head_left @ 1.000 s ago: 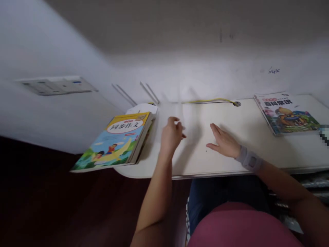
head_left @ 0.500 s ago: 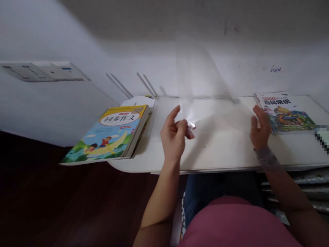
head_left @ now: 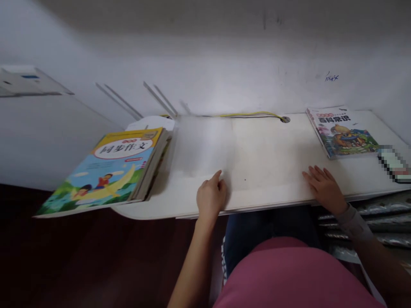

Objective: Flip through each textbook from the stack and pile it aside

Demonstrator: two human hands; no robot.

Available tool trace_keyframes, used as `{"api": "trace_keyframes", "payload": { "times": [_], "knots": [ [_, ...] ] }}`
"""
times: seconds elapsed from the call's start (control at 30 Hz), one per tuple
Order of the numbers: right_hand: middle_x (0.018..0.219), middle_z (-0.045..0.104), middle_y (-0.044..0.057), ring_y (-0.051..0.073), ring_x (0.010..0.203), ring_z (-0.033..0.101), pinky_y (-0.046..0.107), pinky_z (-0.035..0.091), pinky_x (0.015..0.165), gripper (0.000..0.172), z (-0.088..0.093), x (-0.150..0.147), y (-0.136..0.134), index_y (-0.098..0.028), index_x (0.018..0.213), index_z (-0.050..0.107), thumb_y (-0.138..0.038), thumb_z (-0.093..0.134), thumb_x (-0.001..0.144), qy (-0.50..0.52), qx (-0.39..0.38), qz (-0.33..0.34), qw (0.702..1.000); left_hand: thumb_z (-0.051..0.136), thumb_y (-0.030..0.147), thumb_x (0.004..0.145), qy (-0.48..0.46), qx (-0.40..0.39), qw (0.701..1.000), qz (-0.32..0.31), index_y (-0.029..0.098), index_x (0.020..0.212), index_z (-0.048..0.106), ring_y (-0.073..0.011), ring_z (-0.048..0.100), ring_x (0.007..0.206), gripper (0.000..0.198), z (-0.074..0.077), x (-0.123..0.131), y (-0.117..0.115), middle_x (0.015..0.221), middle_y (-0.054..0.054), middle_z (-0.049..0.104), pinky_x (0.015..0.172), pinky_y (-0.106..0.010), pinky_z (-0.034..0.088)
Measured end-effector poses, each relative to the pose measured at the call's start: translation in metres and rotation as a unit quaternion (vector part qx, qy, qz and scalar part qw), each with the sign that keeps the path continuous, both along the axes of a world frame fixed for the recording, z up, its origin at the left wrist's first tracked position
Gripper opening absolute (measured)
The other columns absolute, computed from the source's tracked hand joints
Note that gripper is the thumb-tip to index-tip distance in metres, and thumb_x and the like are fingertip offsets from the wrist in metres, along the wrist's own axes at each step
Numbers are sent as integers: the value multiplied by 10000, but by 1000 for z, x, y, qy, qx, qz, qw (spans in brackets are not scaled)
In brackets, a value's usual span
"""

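A clear plastic sheet (head_left: 202, 147) lies on the white desk (head_left: 272, 149), left of the middle; its right edge is hard to make out. Low at the sheet's front edge is my left hand (head_left: 211, 194), index finger stretched forward and the other fingers curled; whether it pinches anything is hidden. My right hand (head_left: 326, 188) rests on the desk near its front edge, palm down with fingers spread, holding nothing. Just beyond it lies a book with a cartoon animal cover (head_left: 348, 136).
A stack of books with a yellow and blue cover (head_left: 109, 167) overhangs the desk's left end. A yellow cable (head_left: 250, 114) runs along the wall to a round hole (head_left: 285, 119). A pixelated item (head_left: 394, 162) lies at the right.
The raised clear plastic has come down onto the desk. Both hands have lowered toward the front edge, and my right hand has flattened. The view has shifted a little to the right.
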State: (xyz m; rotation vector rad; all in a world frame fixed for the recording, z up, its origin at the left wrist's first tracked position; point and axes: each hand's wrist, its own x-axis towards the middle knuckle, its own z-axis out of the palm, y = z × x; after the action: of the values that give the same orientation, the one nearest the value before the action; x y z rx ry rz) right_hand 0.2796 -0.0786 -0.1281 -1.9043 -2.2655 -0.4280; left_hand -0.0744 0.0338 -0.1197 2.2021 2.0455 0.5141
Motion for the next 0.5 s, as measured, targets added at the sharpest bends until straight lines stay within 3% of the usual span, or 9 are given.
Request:
{"api": "trace_keyframes", "payload": {
  "times": [0.17, 0.3, 0.4, 0.5],
  "knots": [
    [1406, 498, 142, 294, 1308, 439, 457, 386, 1023, 442, -6, 10, -4, -181, 1315, 539, -388, 403, 948, 20, -53, 1, 998, 359, 233, 879, 65, 34, 996, -53, 117, 1246, 596, -272, 634, 861, 452, -5, 1, 3, 890, -138, 702, 774, -371, 466],
    [1398, 507, 137, 294, 1307, 436, 459, 378, 1021, 437, -7, 14, -3, -188, 1297, 549, -401, 387, 952, 22, -58, -5, 998, 367, 243, 894, 91, 34, 994, -51, 127, 1255, 587, -279, 629, 893, 439, -5, 5, 0, 913, -143, 689, 789, -382, 466],
    [1374, 527, 152, 303, 1285, 459, 476, 389, 1005, 418, -5, 13, -1, -186, 1271, 567, -377, 376, 952, 23, -41, -5, 999, 385, 269, 908, 83, 13, 995, -51, 129, 1275, 565, -279, 626, 915, 432, -2, 5, -1, 948, -148, 674, 803, -388, 469],
    [1380, 511, 178, 320, 1285, 460, 503, 392, 1001, 427, 3, 11, 4, -167, 1282, 548, -378, 386, 947, 29, 15, 10, 999, 410, 332, 918, 30, 18, 998, -60, 120, 1287, 539, -257, 627, 914, 444, 12, -13, 13, 1008, -157, 649, 818, -372, 480]
  ]
}}
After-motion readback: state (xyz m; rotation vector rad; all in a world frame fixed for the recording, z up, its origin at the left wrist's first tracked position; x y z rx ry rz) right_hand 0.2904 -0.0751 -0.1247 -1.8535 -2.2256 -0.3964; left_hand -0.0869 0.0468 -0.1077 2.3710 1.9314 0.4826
